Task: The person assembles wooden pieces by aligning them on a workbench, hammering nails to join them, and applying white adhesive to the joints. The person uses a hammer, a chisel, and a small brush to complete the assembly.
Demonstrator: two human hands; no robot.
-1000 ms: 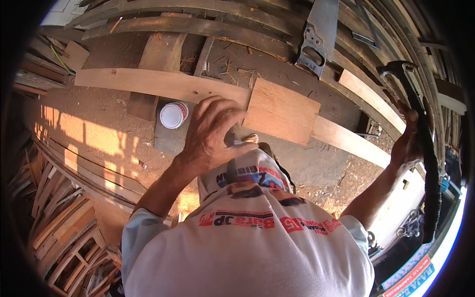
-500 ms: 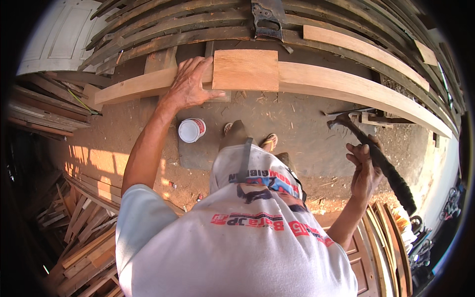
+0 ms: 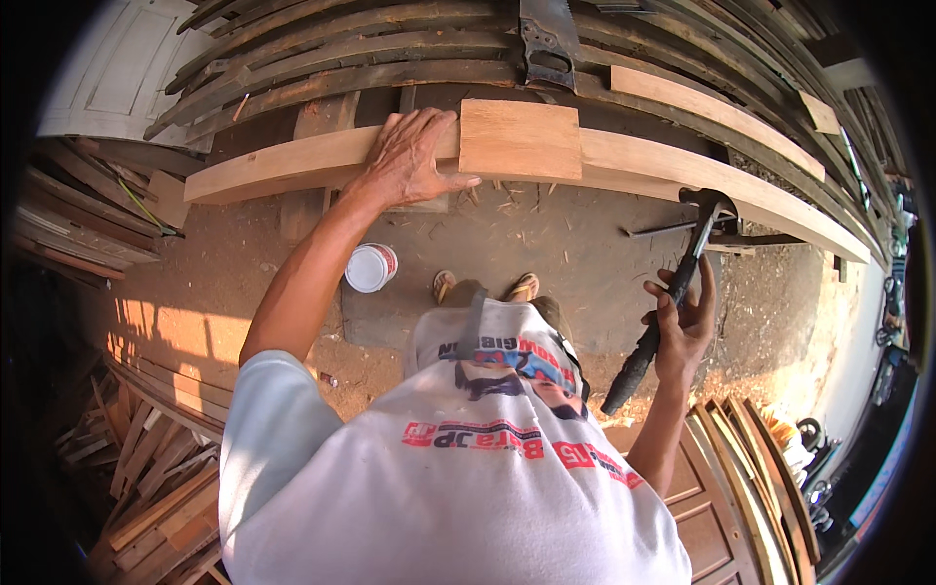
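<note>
In the head view, my left hand lies spread across the pale beam, at the left edge of the rectangular block; whether its fingers clamp the wood I cannot tell. The block sits across the beam, near mid-length. My right hand closes its fingers round the hammer, which has just swung round, leaving its head by the beam's near edge, clear of the block

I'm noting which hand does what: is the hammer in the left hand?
No, the right hand holds the hammer, while the left hand is on the long pale beam.
</note>
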